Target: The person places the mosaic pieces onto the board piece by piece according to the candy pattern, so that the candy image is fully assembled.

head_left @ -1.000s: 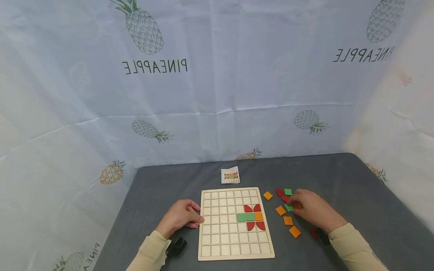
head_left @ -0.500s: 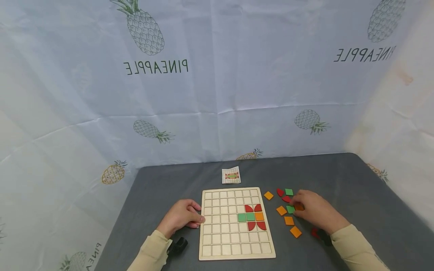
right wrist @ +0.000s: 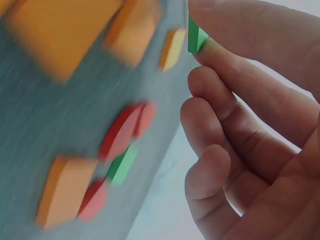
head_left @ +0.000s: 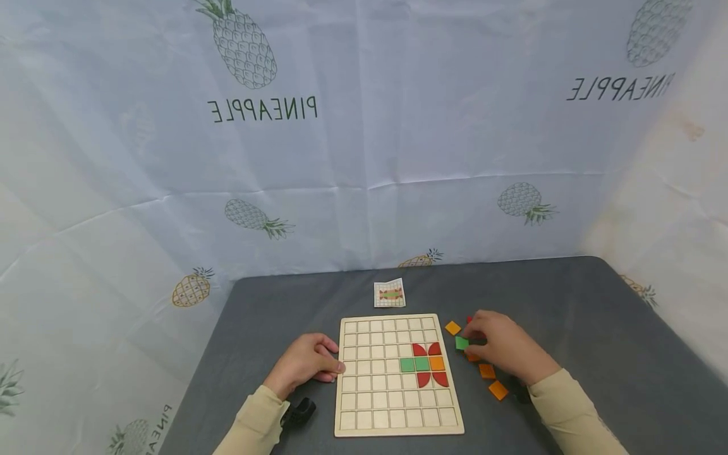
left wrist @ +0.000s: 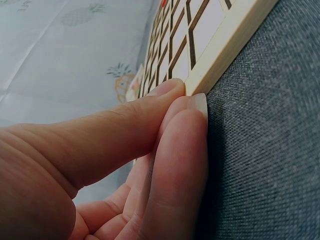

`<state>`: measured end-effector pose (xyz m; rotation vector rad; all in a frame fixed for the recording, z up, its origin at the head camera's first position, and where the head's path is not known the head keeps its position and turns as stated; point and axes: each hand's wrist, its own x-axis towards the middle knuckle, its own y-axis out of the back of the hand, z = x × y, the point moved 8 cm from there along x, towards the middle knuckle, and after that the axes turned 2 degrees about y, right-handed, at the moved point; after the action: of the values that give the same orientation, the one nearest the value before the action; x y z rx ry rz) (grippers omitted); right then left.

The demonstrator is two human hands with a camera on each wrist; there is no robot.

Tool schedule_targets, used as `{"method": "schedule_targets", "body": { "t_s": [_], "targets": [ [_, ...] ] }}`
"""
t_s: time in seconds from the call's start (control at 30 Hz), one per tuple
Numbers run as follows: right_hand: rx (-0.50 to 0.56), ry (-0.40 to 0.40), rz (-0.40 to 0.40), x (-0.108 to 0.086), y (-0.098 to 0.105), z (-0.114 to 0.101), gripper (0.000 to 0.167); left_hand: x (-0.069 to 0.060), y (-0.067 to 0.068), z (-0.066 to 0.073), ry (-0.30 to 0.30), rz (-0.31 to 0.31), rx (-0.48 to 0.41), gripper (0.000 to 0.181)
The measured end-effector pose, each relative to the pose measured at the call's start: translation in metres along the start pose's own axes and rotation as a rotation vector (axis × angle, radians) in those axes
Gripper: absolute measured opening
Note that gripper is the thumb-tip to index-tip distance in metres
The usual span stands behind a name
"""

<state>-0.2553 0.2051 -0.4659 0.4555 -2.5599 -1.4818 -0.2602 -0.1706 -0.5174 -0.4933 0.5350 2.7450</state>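
A pale wooden grid board (head_left: 372,402) lies on the dark table, its left edge pinched between the thumb and index finger of my left hand (head_left: 304,360). In the left wrist view, the thumb (left wrist: 115,132) rests on the rim of the board (left wrist: 220,62). Green squares (head_left: 414,364), an orange square (head_left: 436,363) and red quarter-round tiles (head_left: 435,349) sit in cells at the board's right side. Just right of the board, my right hand (head_left: 503,347) pinches a green square tile (head_left: 462,343) by thumb and index fingertip, clear of the table in the right wrist view.
Loose orange tiles (head_left: 498,390) lie right of the board. Under my right hand are red tiles (right wrist: 120,131), another green tile (right wrist: 121,164) and an orange tile (right wrist: 67,190). A small printed pattern card (head_left: 389,294) lies behind the board. Patterned cloth (head_left: 364,126) hangs behind the table.
My right hand has picked up a green square tile from the loose pieces and moved left with it toward the board. My left hand stays on the board's edge.
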Motion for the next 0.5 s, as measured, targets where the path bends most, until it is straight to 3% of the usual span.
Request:
{"method": "schedule_targets", "body": {
  "t_s": [0.1, 0.5],
  "targets": [
    [0.009, 0.008, -0.003, 0.007, -0.006, -0.014, 0.017, 0.0, -0.001, 0.001, -0.002, -0.002, -0.003, 0.044],
    [0.025, 0.229, -0.012, 0.026, -0.037, -0.085, 0.016, 0.0, 0.0, 0.0, 0.002, -0.006, -0.01, 0.043]
  ]
}}
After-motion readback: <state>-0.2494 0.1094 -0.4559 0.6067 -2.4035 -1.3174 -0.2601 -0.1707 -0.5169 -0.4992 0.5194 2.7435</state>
